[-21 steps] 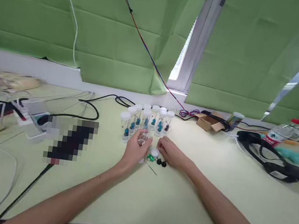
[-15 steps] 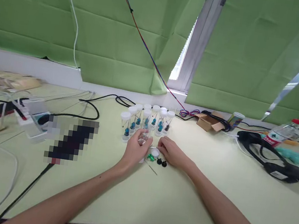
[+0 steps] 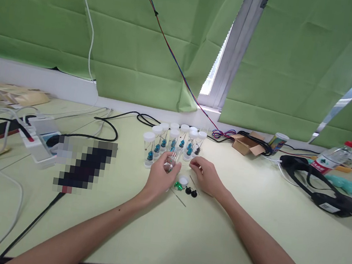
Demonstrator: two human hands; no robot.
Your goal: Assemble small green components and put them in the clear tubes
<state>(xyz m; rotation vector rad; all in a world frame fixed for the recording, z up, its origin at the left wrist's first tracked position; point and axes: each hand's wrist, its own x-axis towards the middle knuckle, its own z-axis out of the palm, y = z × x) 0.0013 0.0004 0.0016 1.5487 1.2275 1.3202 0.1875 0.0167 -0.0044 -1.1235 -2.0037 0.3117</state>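
Note:
My left hand [image 3: 162,174] is wrapped around a clear plastic tube [image 3: 176,155], tilted with its upper end away from me. Just right of it, my right hand [image 3: 206,176] is closed in a pinch, and a thin metal rod [image 3: 186,164] appears to reach from its fingertips toward the tube. Between the hands lie a white cap [image 3: 183,180], a green part [image 3: 178,186] and two black round parts [image 3: 191,192]. A loose thin rod [image 3: 180,200] rests nearer to me. Several capped clear tubes [image 3: 149,138] with blue parts and rods inside stand upright behind my left hand.
At the left are a blurred-out dark object [image 3: 88,165], a white power strip [image 3: 41,143] and tangled cables. Toward the back right stand a small cardboard box [image 3: 246,145], a can [image 3: 278,143] and a red-capped bottle [image 3: 331,158]. A black headset-like device [image 3: 319,187] lies at the right.
My right hand has lifted slightly away from the white cap and up toward the tube. A thin rod on the table beside the cap is now uncovered. The left hand keeps its hold.

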